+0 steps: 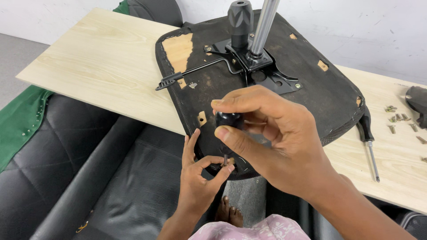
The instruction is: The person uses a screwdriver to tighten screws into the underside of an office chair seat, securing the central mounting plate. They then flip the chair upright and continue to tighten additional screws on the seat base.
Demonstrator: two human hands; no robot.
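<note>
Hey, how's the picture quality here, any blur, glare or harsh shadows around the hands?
Head view: soft, even light and faint shadows; the right hand gripping the black screwdriver handle is sharp, as is the left hand pinching the shaft; a bright sheen runs along the chrome post; the table edges bow slightly from the wide lens.

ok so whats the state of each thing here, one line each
chair seat: upside down on the wooden board, near edge overhanging
screwdriver: upright, tip at the seat's near edge
right hand: gripping the screwdriver's handle
left hand: fingers pinched round the shaft by the tip
second screwdriver: lying flat on the board, unheld
loose screws: scattered on the board
</note>
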